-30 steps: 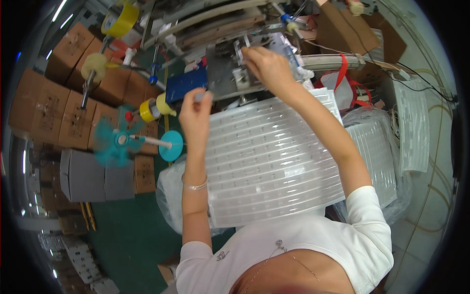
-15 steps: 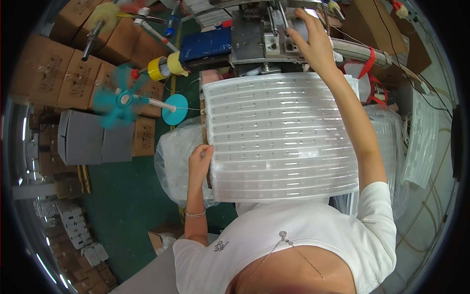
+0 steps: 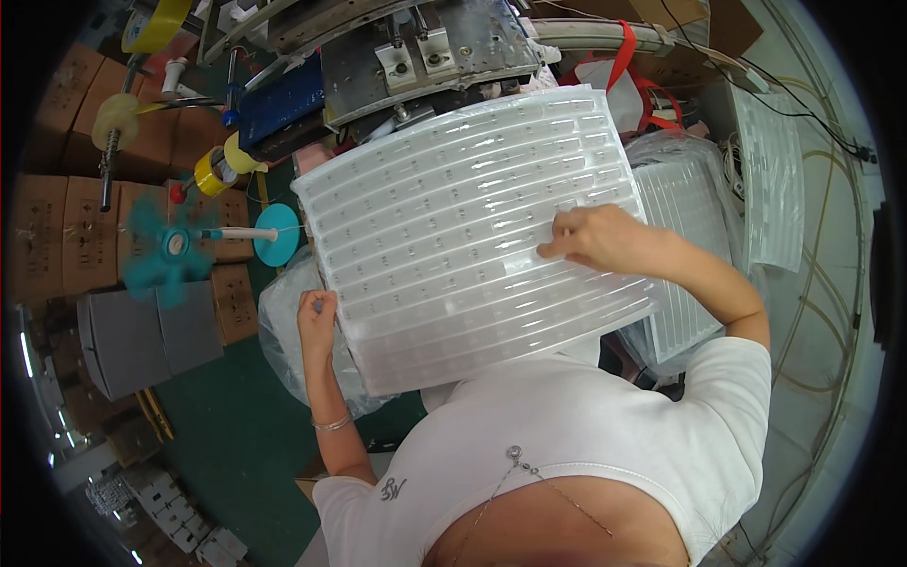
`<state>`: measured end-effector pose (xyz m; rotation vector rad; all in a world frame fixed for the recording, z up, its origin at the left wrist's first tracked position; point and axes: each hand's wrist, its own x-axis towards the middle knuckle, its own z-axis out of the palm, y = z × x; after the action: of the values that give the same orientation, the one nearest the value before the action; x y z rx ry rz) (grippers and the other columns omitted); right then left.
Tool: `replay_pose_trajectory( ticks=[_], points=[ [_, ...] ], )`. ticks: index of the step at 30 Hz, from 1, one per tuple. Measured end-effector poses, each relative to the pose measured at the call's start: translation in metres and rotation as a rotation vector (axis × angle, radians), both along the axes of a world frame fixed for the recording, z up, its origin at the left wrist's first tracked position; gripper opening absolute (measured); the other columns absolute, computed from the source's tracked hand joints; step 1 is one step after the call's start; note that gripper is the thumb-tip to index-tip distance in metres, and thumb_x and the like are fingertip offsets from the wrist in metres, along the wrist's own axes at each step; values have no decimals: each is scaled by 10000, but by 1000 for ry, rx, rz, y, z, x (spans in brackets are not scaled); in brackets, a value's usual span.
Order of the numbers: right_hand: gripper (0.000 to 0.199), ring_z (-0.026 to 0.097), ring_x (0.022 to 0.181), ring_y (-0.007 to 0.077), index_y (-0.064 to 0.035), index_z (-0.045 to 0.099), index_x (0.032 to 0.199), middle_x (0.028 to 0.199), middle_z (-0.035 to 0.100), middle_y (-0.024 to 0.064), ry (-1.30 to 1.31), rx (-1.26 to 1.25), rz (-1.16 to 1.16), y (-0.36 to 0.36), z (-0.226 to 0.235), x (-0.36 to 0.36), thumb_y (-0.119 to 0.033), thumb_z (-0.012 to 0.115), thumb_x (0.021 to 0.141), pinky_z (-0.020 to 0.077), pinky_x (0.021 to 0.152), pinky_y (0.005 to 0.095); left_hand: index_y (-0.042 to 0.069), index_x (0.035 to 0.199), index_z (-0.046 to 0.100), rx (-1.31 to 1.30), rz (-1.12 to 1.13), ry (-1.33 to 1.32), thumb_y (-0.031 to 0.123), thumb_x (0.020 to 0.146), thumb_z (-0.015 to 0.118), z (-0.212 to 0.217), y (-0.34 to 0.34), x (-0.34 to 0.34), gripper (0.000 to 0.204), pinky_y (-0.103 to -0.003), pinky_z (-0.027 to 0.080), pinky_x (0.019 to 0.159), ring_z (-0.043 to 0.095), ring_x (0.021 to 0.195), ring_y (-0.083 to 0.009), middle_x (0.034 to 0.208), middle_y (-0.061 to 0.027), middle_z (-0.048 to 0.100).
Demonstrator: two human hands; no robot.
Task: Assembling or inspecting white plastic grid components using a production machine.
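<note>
Head view: clear ribbed plastic tray, centre frame, below the metal machine at 12 o'clock. Left hand pinches its 9 o'clock edge; right hand presses on top, fingers bent. Probably light, flexible, slick: best supported at opposite edges.

You are holding a tray of thin, clear plastic, glossy and ribbed, catching the light. Behind it the machine is showing dull grey metal, scuffed. The bags are looking like soft, shiny plastic film. The boxes are showing matt brown cardboard.
</note>
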<state>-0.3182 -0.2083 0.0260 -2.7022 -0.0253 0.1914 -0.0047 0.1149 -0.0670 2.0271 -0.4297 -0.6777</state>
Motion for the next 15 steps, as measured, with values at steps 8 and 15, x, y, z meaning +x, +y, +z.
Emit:
replay_pose_trajectory(
  ticks=[8, 15],
  points=[
    [291, 605, 830, 236, -102, 606, 1011, 933, 556, 81, -69, 29, -6, 2, -11, 2, -57, 617, 723, 523, 647, 331, 17, 883, 598, 210, -120, 55, 149, 875, 604, 42, -9, 1, 132, -215, 403, 607, 489, 700, -73, 835, -6, 561],
    [253, 581, 829, 206, -22, 562, 985, 950, 556, 95, -462, 234, -541, -45, 4, 54, -30, 564, 732, 495, 637, 291, 13, 1051, 601, -191, -69, -223, 131, 896, 568, 68, -71, -19, 197, -252, 458, 698, 556, 800, -119, 900, -47, 613]
  ],
)
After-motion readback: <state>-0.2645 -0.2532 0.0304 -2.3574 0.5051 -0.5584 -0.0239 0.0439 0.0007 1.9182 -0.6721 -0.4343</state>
